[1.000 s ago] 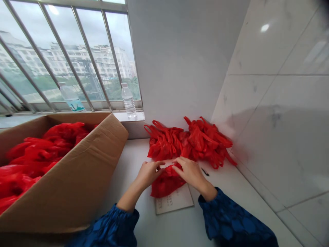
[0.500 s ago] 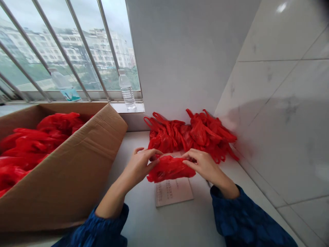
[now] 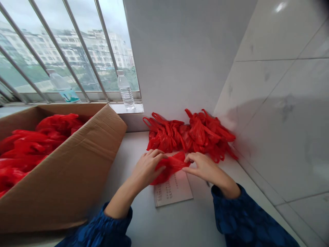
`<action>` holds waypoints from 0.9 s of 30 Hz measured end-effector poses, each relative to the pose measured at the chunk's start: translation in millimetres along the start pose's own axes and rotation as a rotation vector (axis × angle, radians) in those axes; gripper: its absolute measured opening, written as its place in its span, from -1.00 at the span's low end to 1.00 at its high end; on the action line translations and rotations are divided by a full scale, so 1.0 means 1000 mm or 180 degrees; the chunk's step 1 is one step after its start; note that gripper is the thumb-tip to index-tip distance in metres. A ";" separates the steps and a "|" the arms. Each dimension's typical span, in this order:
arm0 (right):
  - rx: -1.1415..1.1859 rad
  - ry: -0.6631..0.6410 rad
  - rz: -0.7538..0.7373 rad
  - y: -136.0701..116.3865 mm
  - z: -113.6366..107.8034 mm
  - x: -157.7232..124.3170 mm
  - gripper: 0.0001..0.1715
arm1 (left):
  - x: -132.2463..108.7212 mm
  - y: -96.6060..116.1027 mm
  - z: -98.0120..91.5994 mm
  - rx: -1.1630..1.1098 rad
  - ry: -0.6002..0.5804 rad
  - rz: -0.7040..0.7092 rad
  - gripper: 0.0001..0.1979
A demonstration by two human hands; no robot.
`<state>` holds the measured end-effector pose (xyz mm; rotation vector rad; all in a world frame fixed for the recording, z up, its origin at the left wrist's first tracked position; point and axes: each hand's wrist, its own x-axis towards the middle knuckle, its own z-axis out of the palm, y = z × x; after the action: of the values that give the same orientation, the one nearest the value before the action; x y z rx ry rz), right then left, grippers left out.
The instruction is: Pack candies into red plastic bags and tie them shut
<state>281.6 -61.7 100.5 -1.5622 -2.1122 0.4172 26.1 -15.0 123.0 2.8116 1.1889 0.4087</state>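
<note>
A crumpled red plastic bag (image 3: 170, 166) is held between both hands just above a printed sheet of paper (image 3: 173, 189) on the white counter (image 3: 177, 223). My left hand (image 3: 146, 167) grips the bag's left end with curled fingers. My right hand (image 3: 203, 166) pinches its right end. Both arms wear dark blue sleeves. Right behind the hands lies a pile of red plastic bags (image 3: 190, 134) against the wall.
A large open cardboard box (image 3: 69, 178) full of red bags (image 3: 31, 144) fills the left side. Two water bottles (image 3: 125, 90) stand on the sill of a barred window (image 3: 64, 51). A tiled wall (image 3: 277, 113) borders the counter on the right.
The hands lifted the red bag off the paper, held it stretched sideways, then drew closer together and bunched it. The camera view tilted down slightly.
</note>
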 end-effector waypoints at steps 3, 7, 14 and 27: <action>-0.0254 0.0358 -0.0030 -0.018 0.018 0.009 -0.67 | 0.006 0.004 0.012 0.0158 -0.0121 -0.0063 -0.83; -0.0467 0.0547 -0.0186 -0.032 0.039 0.019 -0.68 | 0.010 0.002 0.018 0.0125 -0.0081 -0.0033 -0.86; -0.0261 0.0755 0.0165 -0.003 0.007 0.014 -0.83 | 0.000 -0.011 -0.005 0.0078 0.0387 -0.0541 -0.80; 0.0486 -0.0123 0.0387 -0.006 -0.049 -0.025 -0.75 | -0.014 0.016 -0.032 -0.1470 0.0854 -0.0117 -0.67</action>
<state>309.6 -88.9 140.0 -1.6098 -1.9691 0.6399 19.3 -37.9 153.7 2.3851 1.0191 0.9458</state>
